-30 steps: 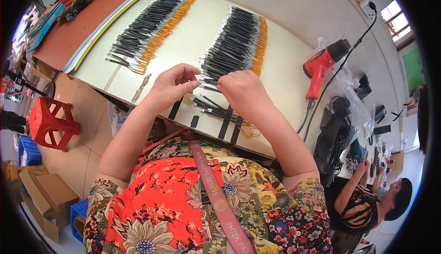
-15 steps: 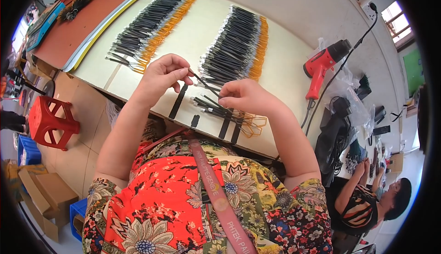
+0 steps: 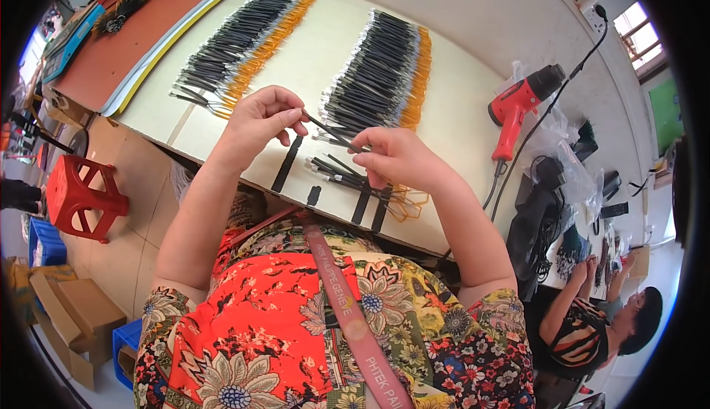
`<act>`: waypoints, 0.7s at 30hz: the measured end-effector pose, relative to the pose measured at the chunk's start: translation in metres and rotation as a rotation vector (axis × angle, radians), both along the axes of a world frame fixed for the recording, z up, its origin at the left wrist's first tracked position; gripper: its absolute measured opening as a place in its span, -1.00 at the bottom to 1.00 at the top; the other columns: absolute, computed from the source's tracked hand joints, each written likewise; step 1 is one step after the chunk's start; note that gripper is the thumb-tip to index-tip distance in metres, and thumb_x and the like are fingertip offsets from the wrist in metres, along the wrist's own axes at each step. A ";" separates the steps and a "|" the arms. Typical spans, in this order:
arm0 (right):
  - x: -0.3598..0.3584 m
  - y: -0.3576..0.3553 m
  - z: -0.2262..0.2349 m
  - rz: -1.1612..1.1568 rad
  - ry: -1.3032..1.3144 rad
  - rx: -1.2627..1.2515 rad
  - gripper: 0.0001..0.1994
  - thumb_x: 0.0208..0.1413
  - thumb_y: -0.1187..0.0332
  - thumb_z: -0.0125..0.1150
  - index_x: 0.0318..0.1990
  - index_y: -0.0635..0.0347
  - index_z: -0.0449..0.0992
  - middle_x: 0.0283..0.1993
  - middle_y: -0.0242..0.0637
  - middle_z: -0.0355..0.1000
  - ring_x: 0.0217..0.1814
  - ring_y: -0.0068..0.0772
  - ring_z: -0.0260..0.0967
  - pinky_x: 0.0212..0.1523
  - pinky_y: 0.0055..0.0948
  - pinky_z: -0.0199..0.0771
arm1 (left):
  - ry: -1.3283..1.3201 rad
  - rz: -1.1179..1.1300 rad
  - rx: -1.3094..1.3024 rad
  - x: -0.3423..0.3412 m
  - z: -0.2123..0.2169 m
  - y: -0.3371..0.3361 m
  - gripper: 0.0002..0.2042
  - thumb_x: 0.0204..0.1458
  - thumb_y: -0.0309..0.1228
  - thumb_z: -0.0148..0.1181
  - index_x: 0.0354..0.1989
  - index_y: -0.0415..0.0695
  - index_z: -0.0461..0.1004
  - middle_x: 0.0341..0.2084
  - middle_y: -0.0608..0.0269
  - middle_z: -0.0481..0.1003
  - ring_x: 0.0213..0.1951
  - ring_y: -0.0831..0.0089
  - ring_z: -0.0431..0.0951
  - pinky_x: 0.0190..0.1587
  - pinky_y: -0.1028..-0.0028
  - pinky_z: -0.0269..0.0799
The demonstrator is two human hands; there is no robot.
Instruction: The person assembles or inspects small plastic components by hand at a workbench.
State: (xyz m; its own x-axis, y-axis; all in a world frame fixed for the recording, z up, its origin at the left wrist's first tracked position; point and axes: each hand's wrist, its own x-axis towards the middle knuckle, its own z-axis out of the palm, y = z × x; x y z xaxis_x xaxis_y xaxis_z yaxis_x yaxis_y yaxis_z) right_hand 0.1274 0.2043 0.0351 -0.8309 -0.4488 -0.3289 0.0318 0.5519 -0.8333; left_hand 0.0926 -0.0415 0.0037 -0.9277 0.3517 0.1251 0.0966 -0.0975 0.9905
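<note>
In the head view, the left hand (image 3: 259, 122) and the right hand (image 3: 396, 159) are raised just above the near edge of the pale tabletop (image 3: 473, 106), and between them they hold one thin black sleeved wire (image 3: 329, 132). The left grip is closed on the wire's upper left end with thumb and fingertips; the right grip is pinched shut on its lower right end, so the wire runs slanted from one hand down to the other.

Just under the right hand lies a small loose pile of black wires (image 3: 344, 176) with orange loops trailing off toward the table edge. Flat black strips (image 3: 287, 163) lie on the tabletop beside it.

Farther back, two long rows of black wires with orange ends are laid out: one row (image 3: 240, 46) to the left, the other (image 3: 381, 80) behind the hands. A red heat gun (image 3: 518, 106) rests on the tabletop to the right, its cord running to a wall socket. A red stool (image 3: 78, 198) stands on the floor at left.
</note>
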 end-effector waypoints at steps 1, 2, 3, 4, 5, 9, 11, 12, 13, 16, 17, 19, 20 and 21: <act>0.001 0.000 0.000 -0.019 0.009 -0.024 -0.81 0.12 0.35 0.13 -0.19 0.28 0.43 -0.58 -0.40 0.41 -0.56 -0.66 0.36 -0.50 -0.64 0.36 | -0.014 0.005 0.002 0.000 -0.001 0.000 -0.92 0.07 -0.51 0.09 -0.27 -0.21 0.38 -0.41 0.23 0.51 -0.40 0.55 0.55 -0.51 0.66 0.39; 0.001 0.000 0.000 -0.037 0.019 -0.047 -0.80 0.12 0.36 0.12 -0.16 0.27 0.43 -0.56 -0.39 0.42 -0.54 -0.66 0.36 -0.48 -0.64 0.37 | -0.029 0.010 0.005 0.000 -0.001 0.000 -0.91 0.08 -0.51 0.08 -0.26 -0.20 0.38 -0.41 0.23 0.51 -0.40 0.54 0.55 -0.51 0.66 0.39; 0.002 0.001 0.000 -0.038 0.019 -0.048 -0.80 0.12 0.36 0.12 -0.16 0.27 0.43 -0.56 -0.39 0.42 -0.54 -0.66 0.36 -0.48 -0.64 0.37 | -0.028 0.009 0.004 0.000 -0.001 0.001 -0.91 0.08 -0.51 0.08 -0.26 -0.20 0.38 -0.41 0.23 0.51 -0.40 0.54 0.55 -0.51 0.66 0.39; 0.002 0.000 -0.001 -0.032 0.057 -0.066 -0.80 0.11 0.36 0.12 -0.17 0.28 0.44 -0.52 -0.37 0.43 -0.48 -0.65 0.38 -0.42 -0.62 0.39 | -0.023 0.007 0.011 0.000 -0.001 0.001 -0.90 0.08 -0.50 0.08 -0.25 -0.20 0.38 -0.40 0.23 0.51 -0.39 0.54 0.55 -0.51 0.66 0.40; 0.001 0.000 -0.003 -0.027 0.095 -0.084 -0.80 0.11 0.36 0.12 -0.17 0.29 0.45 -0.48 -0.36 0.44 -0.43 -0.63 0.39 -0.35 -0.60 0.41 | -0.018 0.006 0.019 0.000 -0.001 0.001 -0.90 0.08 -0.50 0.08 -0.25 -0.20 0.38 -0.40 0.22 0.51 -0.39 0.54 0.55 -0.51 0.66 0.40; -0.001 0.003 -0.009 -0.045 0.256 0.005 -0.82 0.07 0.38 0.13 -0.24 0.31 0.49 -0.39 -0.29 0.46 -0.31 -0.52 0.41 -0.23 -0.52 0.41 | -0.031 0.006 0.011 -0.001 -0.001 0.002 -0.90 0.08 -0.49 0.08 -0.25 -0.19 0.38 -0.39 0.22 0.51 -0.40 0.54 0.55 -0.50 0.66 0.40; -0.002 0.005 -0.013 -0.017 0.636 0.049 -0.83 0.01 0.39 0.12 -0.32 0.30 0.52 -0.41 -0.15 0.47 -0.34 -0.27 0.44 -0.28 -0.37 0.43 | -0.037 0.010 -0.003 -0.001 -0.002 0.002 -0.90 0.08 -0.48 0.08 -0.25 -0.18 0.38 -0.39 0.22 0.51 -0.39 0.54 0.55 -0.50 0.66 0.40; -0.002 0.006 -0.014 -0.017 0.637 0.050 -0.83 0.01 0.39 0.12 -0.32 0.30 0.52 -0.41 -0.15 0.47 -0.34 -0.27 0.44 -0.28 -0.37 0.43 | -0.037 0.010 -0.002 -0.001 -0.003 0.002 -0.90 0.08 -0.48 0.08 -0.25 -0.18 0.38 -0.39 0.22 0.51 -0.39 0.54 0.55 -0.50 0.66 0.40; -0.002 0.007 -0.014 -0.023 0.645 0.065 -0.84 -0.01 0.40 0.12 -0.33 0.30 0.52 -0.37 -0.13 0.46 -0.30 -0.19 0.43 -0.26 -0.35 0.42 | -0.038 0.007 -0.002 -0.002 -0.004 0.002 -0.90 0.08 -0.48 0.09 -0.25 -0.18 0.38 -0.39 0.22 0.51 -0.39 0.54 0.55 -0.49 0.66 0.40; -0.003 0.008 -0.015 -0.026 0.665 0.086 -0.84 -0.03 0.40 0.11 -0.33 0.30 0.53 -0.34 -0.11 0.45 -0.27 -0.12 0.42 -0.23 -0.32 0.42 | -0.046 -0.004 -0.005 -0.003 -0.007 0.001 -0.88 0.08 -0.46 0.09 -0.23 -0.18 0.38 -0.38 0.22 0.51 -0.37 0.54 0.55 -0.49 0.65 0.40; -0.003 0.009 -0.015 -0.023 0.677 0.092 -0.84 -0.02 0.40 0.11 -0.34 0.30 0.53 -0.35 -0.12 0.44 -0.27 -0.12 0.42 -0.23 -0.32 0.42 | -0.052 -0.013 -0.010 -0.003 -0.007 0.001 -0.87 0.09 -0.44 0.09 -0.22 -0.17 0.38 -0.38 0.22 0.51 -0.36 0.54 0.55 -0.49 0.65 0.40; -0.003 0.010 -0.018 -0.025 0.699 0.099 -0.85 -0.03 0.41 0.11 -0.34 0.30 0.53 -0.34 -0.13 0.45 -0.26 -0.12 0.42 -0.22 -0.31 0.42 | -0.063 -0.010 -0.028 -0.001 -0.004 0.002 -0.85 0.09 -0.42 0.08 -0.20 -0.17 0.38 -0.37 0.21 0.51 -0.36 0.54 0.55 -0.48 0.64 0.40; -0.004 0.010 -0.018 -0.025 0.721 0.107 -0.85 -0.03 0.42 0.12 -0.35 0.30 0.52 -0.34 -0.14 0.45 -0.25 -0.11 0.41 -0.21 -0.30 0.42 | -0.073 -0.004 -0.046 -0.001 -0.004 0.003 -0.83 0.10 -0.39 0.08 -0.18 -0.16 0.38 -0.36 0.20 0.51 -0.35 0.55 0.55 -0.48 0.64 0.40; -0.004 0.010 -0.018 -0.024 0.721 0.106 -0.85 -0.03 0.42 0.12 -0.35 0.30 0.52 -0.34 -0.14 0.45 -0.25 -0.11 0.41 -0.21 -0.30 0.42 | -0.073 -0.003 -0.046 0.000 -0.004 0.002 -0.83 0.10 -0.39 0.08 -0.18 -0.16 0.38 -0.36 0.20 0.51 -0.35 0.55 0.55 -0.48 0.64 0.40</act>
State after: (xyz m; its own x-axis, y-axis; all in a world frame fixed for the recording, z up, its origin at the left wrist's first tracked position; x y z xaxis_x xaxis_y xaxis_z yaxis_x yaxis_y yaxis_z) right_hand 0.1237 0.2146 0.0167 -0.8668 -0.4235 0.2631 -0.4915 0.6370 -0.5938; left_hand 0.0923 -0.0390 -0.0003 -0.9326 0.3587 0.0404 0.0234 -0.0515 0.9984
